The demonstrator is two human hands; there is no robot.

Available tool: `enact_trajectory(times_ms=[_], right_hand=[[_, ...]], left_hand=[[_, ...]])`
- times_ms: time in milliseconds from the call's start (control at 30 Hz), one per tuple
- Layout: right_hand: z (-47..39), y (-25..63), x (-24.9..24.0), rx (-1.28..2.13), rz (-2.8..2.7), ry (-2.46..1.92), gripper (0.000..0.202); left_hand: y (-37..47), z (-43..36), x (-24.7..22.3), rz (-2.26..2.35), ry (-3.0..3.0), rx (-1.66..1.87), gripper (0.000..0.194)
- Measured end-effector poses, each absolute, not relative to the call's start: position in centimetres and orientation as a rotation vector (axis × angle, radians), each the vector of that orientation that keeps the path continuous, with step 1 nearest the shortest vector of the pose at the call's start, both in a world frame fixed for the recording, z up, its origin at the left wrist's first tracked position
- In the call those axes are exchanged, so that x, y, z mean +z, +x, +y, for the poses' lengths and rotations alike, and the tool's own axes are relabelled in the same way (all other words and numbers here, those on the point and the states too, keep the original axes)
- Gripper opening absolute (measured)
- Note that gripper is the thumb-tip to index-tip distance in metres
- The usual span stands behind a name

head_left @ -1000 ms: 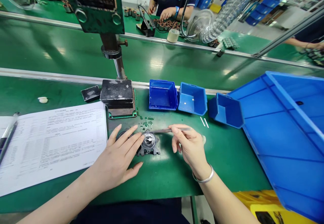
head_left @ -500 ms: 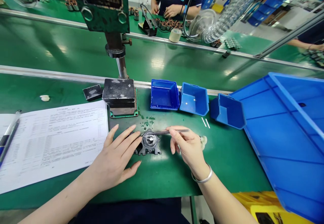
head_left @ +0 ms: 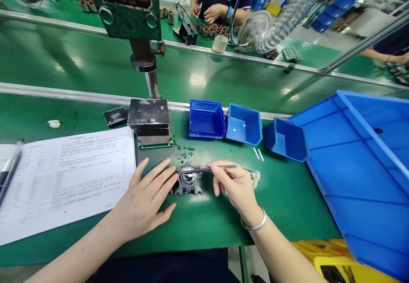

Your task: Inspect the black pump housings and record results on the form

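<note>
On the green bench in front of me lies a dark grey cast metal housing (head_left: 189, 188) with a round, shiny bore facing up. My left hand (head_left: 144, 197) rests over its left side, fingers stretched out and spread, hiding that part. In my right hand (head_left: 232, 185) a slim pair of metal tweezers (head_left: 200, 169) is pinched between thumb and fingers. Their tips reach left across the upper rim of the bore, near my left fingertips. Behind my right hand a pale, knobbly-ended object (head_left: 256, 179) shows only in part.
A press (head_left: 148, 78) with a black block (head_left: 148, 114) under its ram stands behind. Small blue bins (head_left: 207, 121) line the back, with two white sticks (head_left: 258, 154) nearby. Printed sheets (head_left: 79, 176) lie left, a large blue crate (head_left: 361, 168) right. Co-workers' hands (head_left: 214, 13) are across the bench.
The tweezers' tips have dipped slightly over the bore, and my right hand has shifted a little left. My left hand stays on the housing. The whole view has moved slightly.
</note>
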State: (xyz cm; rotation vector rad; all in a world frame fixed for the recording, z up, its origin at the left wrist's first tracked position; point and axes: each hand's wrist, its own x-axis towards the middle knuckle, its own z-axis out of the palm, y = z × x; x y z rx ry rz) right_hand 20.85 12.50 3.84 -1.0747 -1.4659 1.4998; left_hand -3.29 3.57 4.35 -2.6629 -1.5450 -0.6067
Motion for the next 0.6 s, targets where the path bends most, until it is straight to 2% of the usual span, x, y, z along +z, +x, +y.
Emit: enact_trajectory(times_ms=[100,200,367,500,600], right_hand=[[12.7,21.1,4.3,1.418,-1.452,-1.069,0.011],[13.0,21.9,4.6,1.088,-1.506,-1.079,0.013],[13.6,23.4,2.6,0.476,-2.171,-0.896,0.030],[13.4,24.1,1.1,0.351,-2.574,-0.762,0.042],[12.9,25.7,1.6,0.295,-2.522,-0.917,0.045]], left_hand=[[-3.3,3.5,4.2,-1.557,-2.663,-0.597,0.048],[-3.5,3.3,4.2,-1.589,-2.627,-0.622,0.050],[-3.6,3.2,4.1,-1.612,-2.598,-0.607,0.054],[-3.3,3.1,4.1,-1.602,-2.593,-0.670,0.052],[-3.4,2.8,4.2,-1.567,-2.570,-0.694,0.053]])
